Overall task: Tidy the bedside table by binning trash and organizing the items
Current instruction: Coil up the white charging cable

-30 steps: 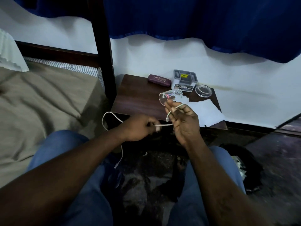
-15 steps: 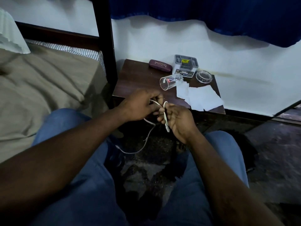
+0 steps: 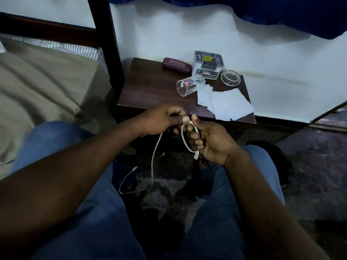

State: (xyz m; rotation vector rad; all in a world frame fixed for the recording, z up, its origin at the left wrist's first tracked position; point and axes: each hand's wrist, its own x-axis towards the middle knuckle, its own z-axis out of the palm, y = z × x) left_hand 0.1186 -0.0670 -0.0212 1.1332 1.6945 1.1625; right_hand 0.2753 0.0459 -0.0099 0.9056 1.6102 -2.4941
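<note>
A white cable (image 3: 154,158) runs between both hands in front of the dark wooden bedside table (image 3: 150,91). My right hand (image 3: 210,141) holds a small loop of it, one plug sticking out below the palm. My left hand (image 3: 163,119) pinches the cable at the top of that loop, and the rest hangs down between my knees. On the table lie a clear glass (image 3: 187,86) on its side, white paper sheets (image 3: 227,104), a maroon glasses case (image 3: 176,64), a grey box (image 3: 208,60), a small card (image 3: 206,73) and a clear round dish (image 3: 230,77).
A bed with a brown sheet (image 3: 47,87) lies at the left, its dark post (image 3: 107,44) beside the table. The white wall (image 3: 187,34) and a blue curtain (image 3: 300,14) are behind. The floor (image 3: 309,166) is dark, with a black object (image 3: 277,156) at my right knee.
Both hands have come together and lower in front of the table edge. The cable has been wound into a loop in my right hand, and its long end now hangs down.
</note>
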